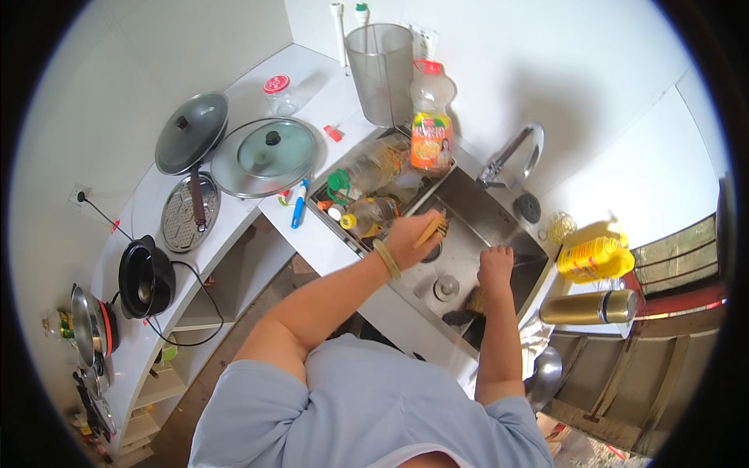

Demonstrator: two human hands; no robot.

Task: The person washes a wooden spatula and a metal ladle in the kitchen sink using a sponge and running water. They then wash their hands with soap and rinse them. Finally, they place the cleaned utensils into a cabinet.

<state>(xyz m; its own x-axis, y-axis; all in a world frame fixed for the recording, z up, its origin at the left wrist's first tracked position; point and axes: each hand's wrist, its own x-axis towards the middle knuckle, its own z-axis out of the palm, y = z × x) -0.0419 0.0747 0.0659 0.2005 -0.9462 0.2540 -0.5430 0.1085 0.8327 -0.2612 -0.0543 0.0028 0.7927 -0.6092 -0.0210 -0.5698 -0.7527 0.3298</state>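
Note:
My left hand (pixel 405 238), with a pale bangle on its wrist, grips a small yellow brush (pixel 430 231) with dark bristles over the stainless steel sink (pixel 462 219). My right hand (pixel 496 266) is above the sink's right part, its fingers curled and pointing away from me. Whether it holds anything cannot be seen. Below and between the hands lies a round metal drain piece (pixel 446 288). A brown sponge (pixel 477 301) sits partly behind my right forearm, and a dark scouring pad (pixel 457 317) lies beside it.
Left of the sink basin, a tray holds plastic bottles (pixel 374 167). A large juice bottle (pixel 432 117) and a mesh basket (pixel 380 76) stand behind. The faucet (pixel 515 155) rises at the back. A yellow detergent bottle (pixel 594 259) and gold thermos (pixel 588 307) lie right.

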